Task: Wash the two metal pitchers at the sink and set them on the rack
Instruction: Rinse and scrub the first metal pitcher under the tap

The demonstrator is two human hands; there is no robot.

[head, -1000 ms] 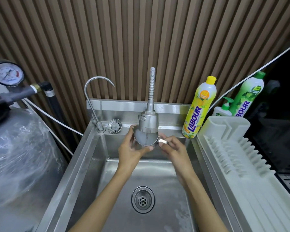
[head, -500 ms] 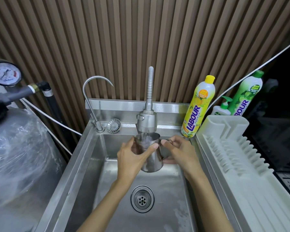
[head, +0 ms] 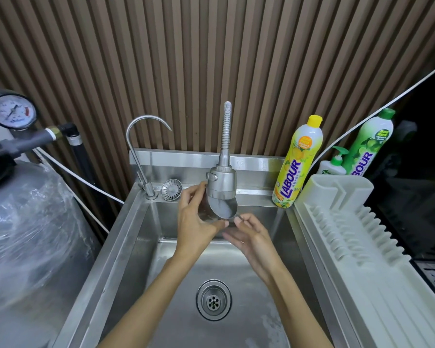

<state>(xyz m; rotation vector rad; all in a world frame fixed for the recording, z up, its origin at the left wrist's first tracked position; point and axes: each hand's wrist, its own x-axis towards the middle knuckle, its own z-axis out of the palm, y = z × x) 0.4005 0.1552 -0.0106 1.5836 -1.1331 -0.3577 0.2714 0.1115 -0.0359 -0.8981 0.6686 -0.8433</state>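
Gripping metal pitcher round its body, left hand holds it tilted, just under spray head, over sink. Right hand pinches pitcher's thin handle beside left thumb. Beyond right hand: yellow bottle lettered "LABOUR"; green bottle (only "ABOUR" legible). White rack right of right hand.

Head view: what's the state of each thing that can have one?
pitcher: tilted under the spray faucet, held above the basin.
left hand: grips the pitcher's body.
right hand: seems to pinch its handle.
sink drain: unplugged.
yellow bottle: upright, capped.
dish rack: holds no pitcher.
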